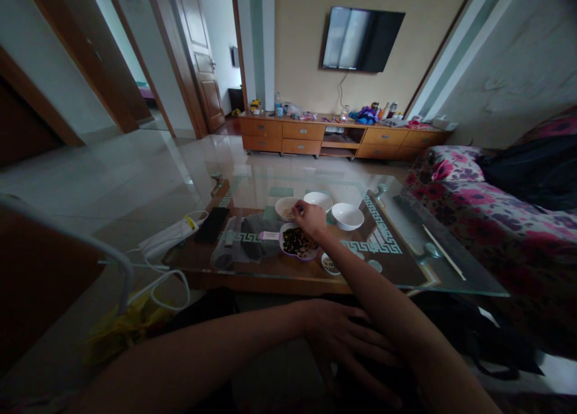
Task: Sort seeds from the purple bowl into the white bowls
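My right hand (310, 218) reaches out over the glass coffee table (406, 252) with its fingers pinched together above a white bowl (286, 208) that holds some pale bits. What the fingertips hold is too small to name. Just below the hand sits a purple-rimmed bowl (297, 244) full of dark mixed beans. Two more white bowls (318, 200) (347, 216) stand to the right. A small dish (330, 264) lies near the table's front edge. My left hand (347, 342) rests flat on my dark lap, fingers spread, under my right forearm.
A black phone (211, 224), plastic bags (246, 240) and a white charger with cables (174, 237) lie on the table's left. Chopsticks (444, 253) lie on the right. A floral sofa (496, 222) stands to the right; a wooden TV cabinet (315, 137) and wall TV (360, 38) are behind.
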### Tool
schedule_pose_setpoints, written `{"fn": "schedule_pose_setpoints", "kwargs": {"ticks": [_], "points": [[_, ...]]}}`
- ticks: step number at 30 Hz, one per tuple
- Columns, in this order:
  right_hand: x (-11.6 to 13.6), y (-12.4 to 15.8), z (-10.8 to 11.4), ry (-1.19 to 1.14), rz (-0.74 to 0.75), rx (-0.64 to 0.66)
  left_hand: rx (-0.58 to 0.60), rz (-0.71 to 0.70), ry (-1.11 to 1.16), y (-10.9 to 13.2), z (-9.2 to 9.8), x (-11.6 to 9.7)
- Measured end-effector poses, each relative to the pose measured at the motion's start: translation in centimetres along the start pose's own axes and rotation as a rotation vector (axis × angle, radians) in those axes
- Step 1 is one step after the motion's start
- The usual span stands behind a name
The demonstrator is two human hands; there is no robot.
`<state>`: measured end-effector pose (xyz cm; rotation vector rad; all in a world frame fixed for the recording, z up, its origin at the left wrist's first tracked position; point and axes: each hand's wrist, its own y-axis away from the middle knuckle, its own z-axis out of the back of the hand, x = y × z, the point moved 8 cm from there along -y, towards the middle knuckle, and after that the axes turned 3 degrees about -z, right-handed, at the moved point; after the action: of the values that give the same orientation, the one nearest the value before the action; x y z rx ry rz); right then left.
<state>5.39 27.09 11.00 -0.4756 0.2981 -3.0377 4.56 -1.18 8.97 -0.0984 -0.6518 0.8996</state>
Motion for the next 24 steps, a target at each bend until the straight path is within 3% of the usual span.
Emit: {"fn": "schedule_pose_setpoints", "kwargs": {"ticks": [6, 11, 16, 24], "points": [[0.1, -0.6, -0.8, 0.029, -0.048, 0.048, -0.014, 0.002, -0.009, 0.5, 0.0, 0.0], [-0.8, -0.3, 1.5, -0.063, -0.041, -0.046, -0.037, -0.016, -0.027, -0.7, 0.8, 0.5], [-1.3, 0.9, 4.1, -0.256, 0.078, -0.104, -0.094, -0.056, -0.041, -2.4, 1.2, 0.9], [-1.1, 3.5, 4.3, -0.293, 0.219, 0.074, -0.119, -0.125, -0.018, -5.0, -0.2, 1.3]]}}
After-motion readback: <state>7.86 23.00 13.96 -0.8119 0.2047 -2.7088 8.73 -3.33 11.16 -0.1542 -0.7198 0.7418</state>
